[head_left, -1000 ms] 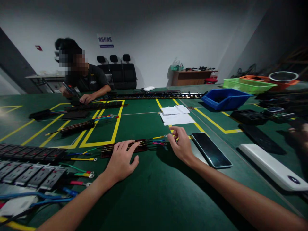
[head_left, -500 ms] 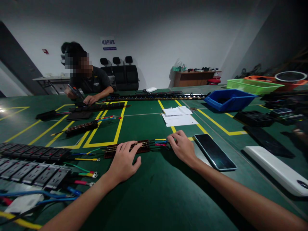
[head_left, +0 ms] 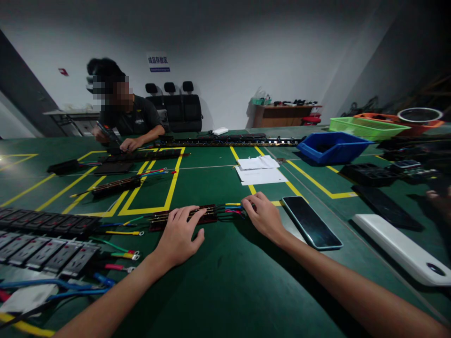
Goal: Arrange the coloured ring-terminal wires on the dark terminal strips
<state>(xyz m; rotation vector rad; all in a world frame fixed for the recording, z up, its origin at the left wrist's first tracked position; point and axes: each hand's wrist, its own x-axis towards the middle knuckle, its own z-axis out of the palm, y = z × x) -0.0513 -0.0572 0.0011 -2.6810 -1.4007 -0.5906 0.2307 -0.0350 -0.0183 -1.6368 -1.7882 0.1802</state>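
Note:
A dark brown strip with brass-coloured bars (head_left: 211, 212) lies lengthwise on the green table in front of me. My left hand (head_left: 181, 232) rests across its top, fingers stretched out and thumb standing apart. From the strip's right end run several wires (head_left: 230, 208), yellow, blue and red. My right hand (head_left: 262, 213) is closed in a pinch at their far ends; the exact contact is partly hidden by the fingers. More thin wires (head_left: 125, 231), with a yellow one ending in a ring terminal, lie to the left of the strip.
Socket strips (head_left: 45, 256) with cables fill the left side. A phone (head_left: 312, 223), a white device (head_left: 398, 249) and a blue bin (head_left: 334, 148) are to the right. Papers (head_left: 260, 173) lie ahead. Across the table, a person (head_left: 128, 117) works on another strip (head_left: 165, 155).
The view has shifted slightly, so everything sits a little further left. Both hands keep nearly the same place on the strip and wires.

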